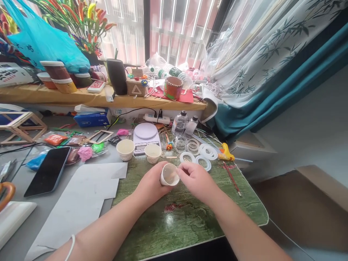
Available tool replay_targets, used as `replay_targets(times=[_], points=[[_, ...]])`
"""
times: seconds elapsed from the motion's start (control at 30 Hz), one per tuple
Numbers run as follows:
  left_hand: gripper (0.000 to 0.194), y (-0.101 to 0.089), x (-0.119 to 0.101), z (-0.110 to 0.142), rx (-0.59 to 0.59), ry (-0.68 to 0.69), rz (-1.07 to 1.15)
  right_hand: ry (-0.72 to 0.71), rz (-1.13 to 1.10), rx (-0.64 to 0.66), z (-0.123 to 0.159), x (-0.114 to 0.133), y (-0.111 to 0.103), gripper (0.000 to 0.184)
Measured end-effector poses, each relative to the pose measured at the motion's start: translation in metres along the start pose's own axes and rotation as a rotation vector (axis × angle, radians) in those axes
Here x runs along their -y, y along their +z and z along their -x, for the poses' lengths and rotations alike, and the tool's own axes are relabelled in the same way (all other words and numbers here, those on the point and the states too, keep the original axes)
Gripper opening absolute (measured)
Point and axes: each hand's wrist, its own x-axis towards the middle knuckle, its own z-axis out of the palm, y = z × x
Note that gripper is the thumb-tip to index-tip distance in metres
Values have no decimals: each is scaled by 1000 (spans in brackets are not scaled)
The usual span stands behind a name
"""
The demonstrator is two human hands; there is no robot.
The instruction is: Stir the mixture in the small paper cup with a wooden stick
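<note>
My left hand (151, 183) is wrapped round a small white paper cup (166, 180), tilted so that its mouth faces me. A cloudy, pale content shows inside. At the cup's right rim, the thumb and fingers of my right hand (196, 180) are pinched together; what they hold, if anything, is hidden. Two more paper cups, one on the left (125, 150) and one nearer (152, 153), stand beyond my left hand. Behind them is a white kitchen scale (146, 139). White silicone ring moulds (203, 163) lie just past my right hand.
Two clear bottles (179, 123) stand at the back, near a yellow glue gun (226, 152). A red pencil (232, 179) lies near the table's right edge. To the left are white paper (78, 195), a phone (48, 172) and clay packets (56, 139).
</note>
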Motion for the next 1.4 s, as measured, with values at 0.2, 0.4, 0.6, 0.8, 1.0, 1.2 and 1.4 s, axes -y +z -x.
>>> replay_targets(times=[0.2,0.4,0.6,0.8,1.0,1.2,1.4], points=[[45,0,0,-1,-22,11,-10,-45,-1,-5,0,1,2,29],[44,0,3,-2,5,11,-11,-88,-23,-4,-2,1,5,31],[45,1,4,-4,16,-5,-38,1,14,-62,-10,7,0,30],[44,1,5,-4,12,-20,-26,-62,-4,-87,-10,9,-6,31],[42,2,11,-7,-34,11,-60,-27,7,-68,-4,7,-5,32],[34,-1,8,-10,-116,93,-85,-156,59,-11,-4,8,-3,37],[50,0,12,-7,-110,19,-81,-179,-2,-35,-4,5,-1,37]])
